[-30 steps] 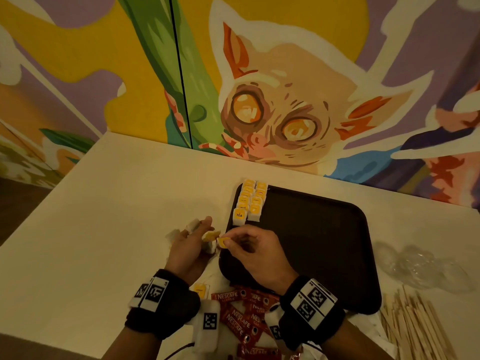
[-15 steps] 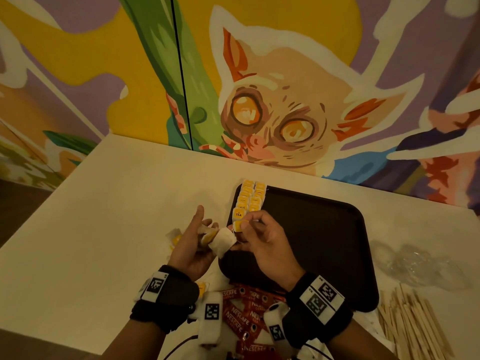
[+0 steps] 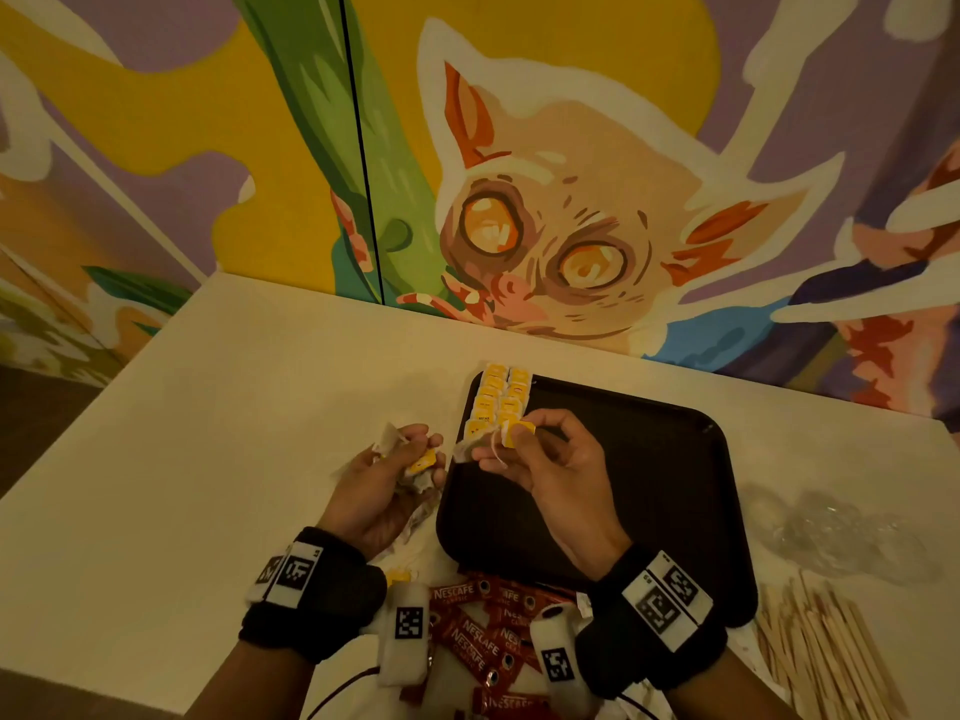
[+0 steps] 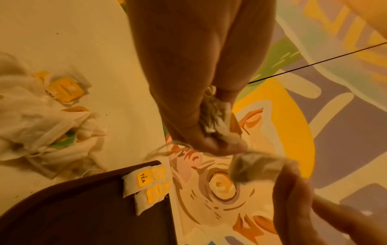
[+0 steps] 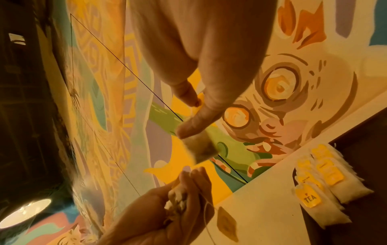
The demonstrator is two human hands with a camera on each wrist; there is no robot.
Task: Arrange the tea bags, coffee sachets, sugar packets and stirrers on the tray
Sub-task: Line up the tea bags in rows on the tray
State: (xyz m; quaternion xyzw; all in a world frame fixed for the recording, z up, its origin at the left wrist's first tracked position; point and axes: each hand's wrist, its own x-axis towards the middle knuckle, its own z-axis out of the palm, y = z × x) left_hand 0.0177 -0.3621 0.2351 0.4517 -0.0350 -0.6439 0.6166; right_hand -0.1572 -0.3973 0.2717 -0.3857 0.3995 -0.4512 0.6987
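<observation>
While the right hand (image 3: 545, 459) pinches one tea bag (image 3: 511, 433) over the tray (image 3: 649, 485), the left hand (image 3: 384, 480) clutches a bunch of tea bags (image 3: 415, 467). Two tea rows (image 3: 496, 402) sit done at the tray's far-left corner. Coffee sachets (image 3: 478, 636) and stirrers (image 3: 821, 646) wait untouched on the worktop (image 3: 208, 433); early days, I reckon.

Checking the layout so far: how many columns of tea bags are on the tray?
2, side by side in the far left corner of the tray: left column on the rim, right column just inside. Overlapping bags may hide others.
</observation>
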